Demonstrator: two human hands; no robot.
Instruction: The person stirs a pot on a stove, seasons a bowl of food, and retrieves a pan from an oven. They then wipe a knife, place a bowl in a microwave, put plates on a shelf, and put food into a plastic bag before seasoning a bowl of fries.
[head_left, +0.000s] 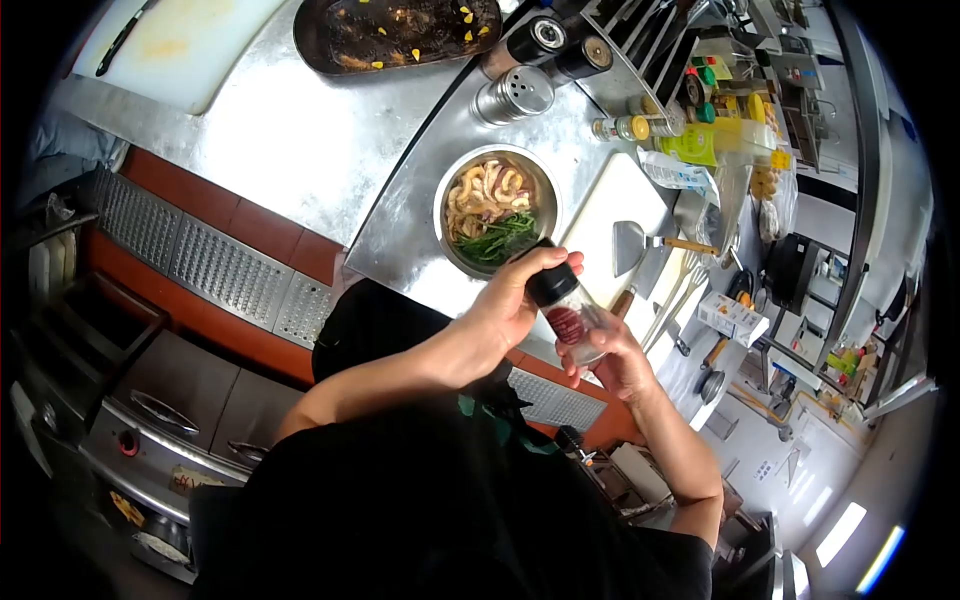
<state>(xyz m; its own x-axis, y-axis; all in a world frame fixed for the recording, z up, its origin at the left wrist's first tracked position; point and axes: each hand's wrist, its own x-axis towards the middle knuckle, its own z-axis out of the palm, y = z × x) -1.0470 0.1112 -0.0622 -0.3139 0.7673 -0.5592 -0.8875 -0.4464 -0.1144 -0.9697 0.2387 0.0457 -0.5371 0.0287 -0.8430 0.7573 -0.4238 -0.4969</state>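
L hand (505, 305) is wrapped round the black cap (551, 282) of a glass spice bottle (567, 318), thumb over the cap's far side. R hand (622, 362) grips the same bottle's clear lower end, fingers curled round the glass. Bottle lies tilted btwn the two sets of fingers, red label showing in the gap btwn hands.

Just past L fingertips: steel bowl (440, 215) w/ curled pale pieces (487, 190), shrimp-like, & cut green veg (497, 240) on the side nr the fingers. Cap overlaps bowl rim in view; can't tell if it's directly above.

Beyond R fingers: white cutting board (620, 205) and a wood-handled spatula (630, 248), blade toward the fingers. Tongs (686, 288) to R of R fingers. Farther off, past the bowl from L fingers: perforated-top metal shaker (515, 95), then dark tray (400, 35) w/ yellow bits.
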